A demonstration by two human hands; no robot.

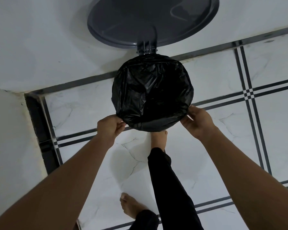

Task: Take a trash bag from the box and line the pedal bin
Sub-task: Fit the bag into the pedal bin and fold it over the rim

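Head view, bin: the pedal bin [152,125] stands on the tiled floor [214,72] against the wall, seen from above; its body is almost wholly hidden under black plastic.
Head view, lid: the grey lid [150,19] stands open on its hinge, leaning back toward the wall [40,39].
Head view, bag: the trash bag [151,92] sits inside the bin, its mouth folded outward over the rim all the way round, creased and slack in the middle.
Head view, left hand: the left hand [110,128] pinches the folded edge at the near left of the rim, fingers [119,126] curled on the plastic.
Head view, right hand: the right hand [198,120] holds the edge at the near right, fingers partly curled on the film, thumb along it.
Head view, foot: one bare foot [158,138] reaches in under the near side, probably on the pedal, though the pedal itself is hidden.
Box: not in view.
Step in hand: seemingly the last snugging of the cuff over the rim.
Doing it well: pull both sides down evenly, keep weight on the pedal so the lid stays up, and press air out of the middle so the bag settles; tugging hard on thin film risks a tear.
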